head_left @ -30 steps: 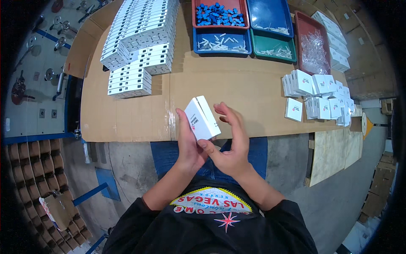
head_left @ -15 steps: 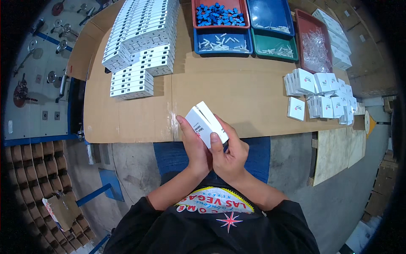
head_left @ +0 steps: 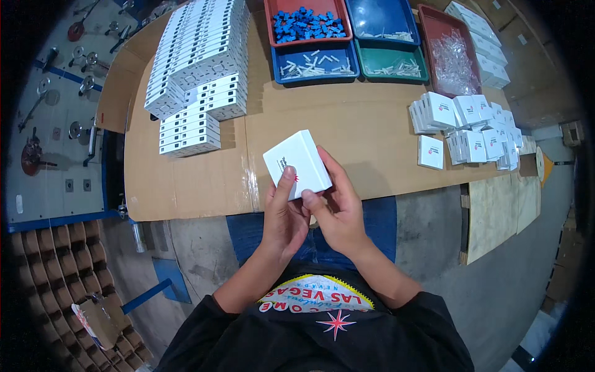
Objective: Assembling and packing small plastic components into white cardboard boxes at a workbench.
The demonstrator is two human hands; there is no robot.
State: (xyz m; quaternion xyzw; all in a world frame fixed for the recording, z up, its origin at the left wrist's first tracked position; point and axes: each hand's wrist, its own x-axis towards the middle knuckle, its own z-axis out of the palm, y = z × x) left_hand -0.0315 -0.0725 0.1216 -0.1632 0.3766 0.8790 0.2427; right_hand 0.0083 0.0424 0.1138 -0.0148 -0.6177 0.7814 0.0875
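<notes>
A small square white box [head_left: 299, 162] with dark print and a red mark is held in both hands above the near edge of the cardboard-covered table [head_left: 347, 118]. My left hand [head_left: 284, 217] grips its lower left part, the thumb lying across the printed face. On the box's lower right side, my right hand [head_left: 339, 208] has its thumb at the bottom corner and its fingers along the side edge. The box's lid appears closed, with a seam along its right side. What the fingers do behind the box is hidden.
Tall stacks of white slotted pieces [head_left: 198, 68] stand at the left. Along the back are a red tray [head_left: 269, 28] of blue parts, blue trays [head_left: 277, 68] and a green tray [head_left: 396, 77] with white pins, and a dark red tray [head_left: 431, 37] of clear bags. More white boxes [head_left: 474, 146] are piled right.
The box was split by an open gap and now looks closed. Both hands have turned it so its printed face shows more fully, and the left thumb has moved onto that face.
</notes>
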